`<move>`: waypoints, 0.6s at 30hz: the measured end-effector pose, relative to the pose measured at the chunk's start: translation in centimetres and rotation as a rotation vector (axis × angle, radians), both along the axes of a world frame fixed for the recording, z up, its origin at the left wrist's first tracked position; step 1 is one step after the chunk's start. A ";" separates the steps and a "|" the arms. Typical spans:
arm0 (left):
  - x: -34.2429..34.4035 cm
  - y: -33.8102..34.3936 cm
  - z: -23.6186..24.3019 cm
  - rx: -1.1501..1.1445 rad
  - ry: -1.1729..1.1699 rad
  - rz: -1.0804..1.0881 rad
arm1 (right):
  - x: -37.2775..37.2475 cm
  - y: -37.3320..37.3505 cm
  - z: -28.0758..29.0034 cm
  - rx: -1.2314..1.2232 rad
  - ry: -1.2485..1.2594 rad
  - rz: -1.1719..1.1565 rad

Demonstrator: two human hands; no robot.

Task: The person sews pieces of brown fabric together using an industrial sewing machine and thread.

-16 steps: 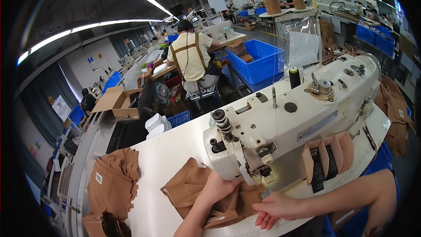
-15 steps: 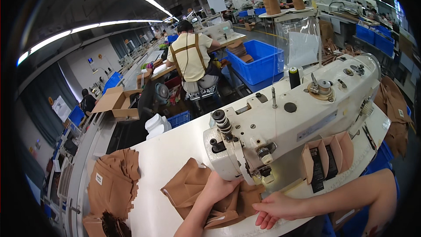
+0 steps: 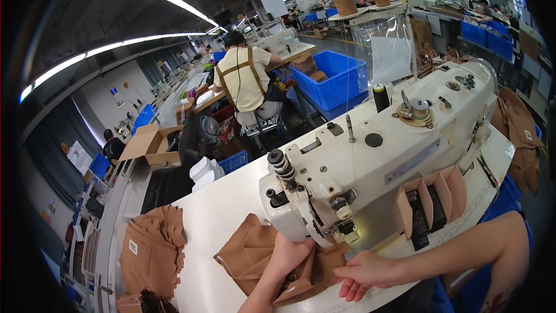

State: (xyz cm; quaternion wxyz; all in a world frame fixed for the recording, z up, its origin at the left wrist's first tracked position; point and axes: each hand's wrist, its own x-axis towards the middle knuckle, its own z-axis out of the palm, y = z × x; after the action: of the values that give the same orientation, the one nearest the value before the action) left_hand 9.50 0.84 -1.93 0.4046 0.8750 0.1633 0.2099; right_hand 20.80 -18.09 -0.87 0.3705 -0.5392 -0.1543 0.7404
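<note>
A piece of brown fabric (image 3: 246, 249) lies folded and rumpled on the white sewing table, under the head of a white sewing machine (image 3: 370, 162). My left hand (image 3: 291, 253) rests on this fabric beside the needle area; the machine head hides its fingertips. At the fabric's right edge, my right hand (image 3: 366, 272) pinches the cloth between thumb and forefinger, its other fingers loosely curled. A small lamp glows near the presser foot, which is mostly hidden.
Stacked brown fabric pieces (image 3: 152, 249) lie at the left. A pink divided holder (image 3: 431, 203) with black labels stands right of the machine, near tweezers (image 3: 486, 169). Beyond are white containers (image 3: 205, 173), a blue bin (image 3: 330, 84) and a seated co-worker (image 3: 246, 78).
The whole view has shifted slightly, moving the machine and background a little left in the picture. Both hands keep nearly the same place on the fabric.
</note>
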 end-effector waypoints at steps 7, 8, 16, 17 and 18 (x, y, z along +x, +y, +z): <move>0.0 0.0 -0.3 0.077 -0.044 0.030 | -0.1 0.1 -0.2 -0.011 0.007 -0.014; 0.1 -0.1 -0.3 0.085 -0.050 0.028 | -0.1 0.1 -0.2 -0.010 0.010 -0.016; 0.4 -0.7 -0.1 -0.002 -0.099 0.051 | 0.1 0.0 -0.2 0.010 0.008 -0.027; 0.4 -0.7 -0.3 0.020 -0.115 0.051 | 0.1 0.0 0.0 0.016 0.003 -0.035; 0.3 -0.6 -0.3 0.020 -0.116 0.048 | -0.1 -0.1 0.1 0.023 -0.001 -0.043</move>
State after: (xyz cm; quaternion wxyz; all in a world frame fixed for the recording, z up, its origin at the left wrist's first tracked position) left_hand 9.85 0.23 -2.21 0.3997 0.8611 0.1585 0.2713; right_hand 20.74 -18.16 -0.78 0.3924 -0.5387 -0.1512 0.7301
